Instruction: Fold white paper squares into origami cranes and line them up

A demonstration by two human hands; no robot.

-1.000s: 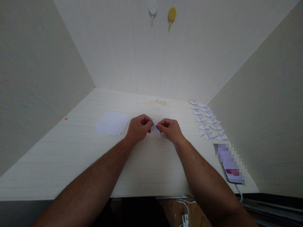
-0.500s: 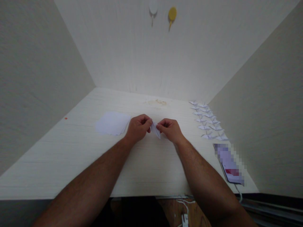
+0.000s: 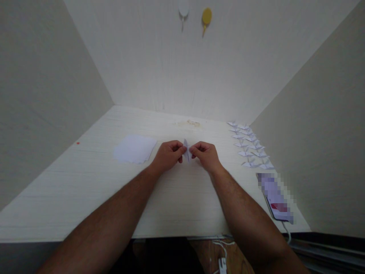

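Note:
A small piece of folded white paper (image 3: 186, 151) stands nearly upright between my hands, just above the middle of the white table (image 3: 171, 201). My left hand (image 3: 170, 155) pinches its left side between thumb and forefinger. On the opposite side, my right hand (image 3: 205, 154) grips it the same way. The fingertips cover part of the folds. Left of my left hand lies a loose stack of white paper sheets (image 3: 134, 148).
Several folded white paper cranes (image 3: 246, 154) stand in two rows at the right back. A phone (image 3: 275, 198) with a white cable lies near the right front edge. Walls enclose the table's back and sides. Two hooks, one yellow (image 3: 207, 17), hang on the back wall.
The folded paper has turned from a slant to nearly upright, its top end now showing above the fingers. Both hands stay close to where they were, still pinching it.

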